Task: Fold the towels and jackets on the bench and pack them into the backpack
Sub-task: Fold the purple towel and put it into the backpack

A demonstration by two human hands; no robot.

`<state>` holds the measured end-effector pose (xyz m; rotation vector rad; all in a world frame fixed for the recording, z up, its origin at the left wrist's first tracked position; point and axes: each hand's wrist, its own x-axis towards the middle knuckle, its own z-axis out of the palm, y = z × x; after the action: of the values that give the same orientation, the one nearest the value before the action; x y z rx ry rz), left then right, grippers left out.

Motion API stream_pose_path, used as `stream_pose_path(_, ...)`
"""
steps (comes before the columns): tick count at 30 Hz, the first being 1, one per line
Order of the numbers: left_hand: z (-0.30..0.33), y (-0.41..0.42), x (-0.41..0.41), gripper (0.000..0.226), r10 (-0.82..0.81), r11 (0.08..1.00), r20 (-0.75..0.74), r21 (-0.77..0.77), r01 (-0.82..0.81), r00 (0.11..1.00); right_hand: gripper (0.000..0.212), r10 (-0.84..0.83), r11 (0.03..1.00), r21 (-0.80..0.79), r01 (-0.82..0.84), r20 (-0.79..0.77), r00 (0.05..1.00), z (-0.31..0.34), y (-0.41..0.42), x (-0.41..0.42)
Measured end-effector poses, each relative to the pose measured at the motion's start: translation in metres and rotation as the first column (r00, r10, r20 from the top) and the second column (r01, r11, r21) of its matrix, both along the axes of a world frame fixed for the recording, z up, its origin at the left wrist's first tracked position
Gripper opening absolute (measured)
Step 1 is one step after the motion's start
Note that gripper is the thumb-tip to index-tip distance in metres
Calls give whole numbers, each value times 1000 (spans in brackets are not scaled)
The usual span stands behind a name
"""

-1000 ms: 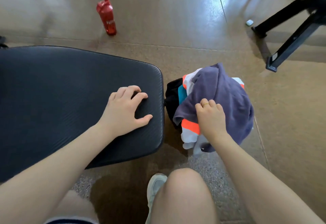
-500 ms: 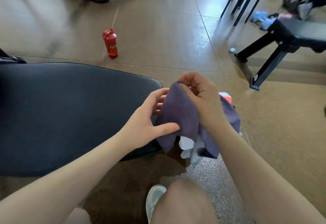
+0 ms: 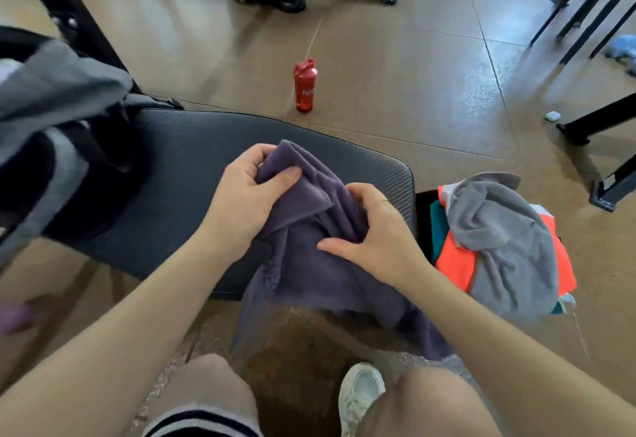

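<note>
Item: purple towel (image 3: 309,264), bunched, unfolded, draped off the table (image 3: 172,175) edge; my left hand (image 3: 241,202) and right hand (image 3: 375,230) both grip it. Right: clothes pile (image 3: 499,237), still unfolded, on the floor. Far left: backpack (image 3: 62,147), blurred; packing not started, I judge.

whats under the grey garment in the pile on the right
Under the grey garment an orange and white piece and some teal fabric show. Anything deeper in the pile is covered.

bench (image 3: 179,175): 1 | purple towel (image 3: 309,264): 1 | grey towel (image 3: 499,230): 1 | red bottle (image 3: 304,87): 1 | hands: 2
</note>
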<state>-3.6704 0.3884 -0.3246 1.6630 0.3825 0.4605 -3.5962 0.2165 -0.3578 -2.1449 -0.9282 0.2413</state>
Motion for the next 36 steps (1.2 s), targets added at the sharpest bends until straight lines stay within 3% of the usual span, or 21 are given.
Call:
stream_pose_path(3, -3, 11, -11, 24, -22, 999, 4, 49, 22, 1000, 50, -72, 997, -2, 76, 275, 959, -10, 19, -13)
stream_pose_path(5, -7, 19, -22, 27, -4, 999, 28, 46, 3, 1000, 55, -72, 997, -3, 80, 413, 908, -10, 19, -10)
stream_pose_path(8, -15, 37, -41, 26, 0, 993, 11, 122, -1, 1000, 48, -61, 997, -7, 75, 503, 862, -7, 9, -9)
stream_pose_path(12, -26, 65, -57, 18, 77, 927, -79, 374, -42, 994, 25, 0, 998, -54, 33, 528, 849, 0, 4, -8)
stream_pose_path(14, -37, 82, -59, 10, 234, 764, -132, 638, -98, 963, 26, 6, 980, -176, 90, 482, 876, 4, 9, -1)
stream_pose_path(17, -49, 91, -55, 33, 588, 502, -251, 858, -104, 769, 22, -50, 946, -287, 149, 325, 944, 3, 20, 10)
stream_pose_path(18, -53, 87, -52, 42, 611, 439, -234, 895, -78, 756, 20, -57, 952, -272, 142, 299, 952, 1, 24, 12)
stream_pose_path(19, -56, 78, -48, 50, 563, 393, -204, 919, -42, 801, 19, -54, 958, -255, 129, 279, 959, -2, 28, 14)
stream_pose_path(21, -60, 55, -37, 59, 304, 323, -136, 946, 33, 943, 17, -50, 974, -205, 93, 202, 978, -5, 35, 16)
stream_pose_path(23, -60, 32, -25, 53, 44, 311, -194, 935, 171, 980, 16, -55, 989, -131, 67, 93, 994, -5, 38, 17)
stream_pose_path(24, -59, 23, -20, 48, -3, 324, -244, 917, 232, 970, 15, -62, 993, -102, 67, 50, 997, -3, 39, 19)
stream_pose_path(26, -60, 21, -12, 33, 32, 452, -308, 853, 261, 951, 9, -57, 993, -99, 60, 24, 998, -1, 36, 24)
stream_pose_path(28, -63, 23, -12, 27, 118, 572, -257, 807, 146, 959, 7, -21, 987, -160, 32, 69, 997, 0, 31, 30)
stream_pose_path(30, -62, 26, -16, 39, 162, 560, -114, 829, 4, 980, 20, 39, 967, -253, 2, 154, 987, 2, 25, 35)
stream_pose_path(32, -59, 27, -15, 45, 134, 566, -57, 824, -29, 989, 25, 87, 940, -342, 13, 276, 957, 6, 20, 40)
stream_pose_path(34, -52, 30, -9, 36, 115, 585, -63, 811, -17, 991, 25, 132, 908, -416, 49, 395, 909, 13, 20, 43)
stream_pose_path(36, -44, 37, 4, 25, 111, 517, -28, 855, -34, 993, 15, 150, 850, -523, 67, 362, 920, 24, 22, 51)
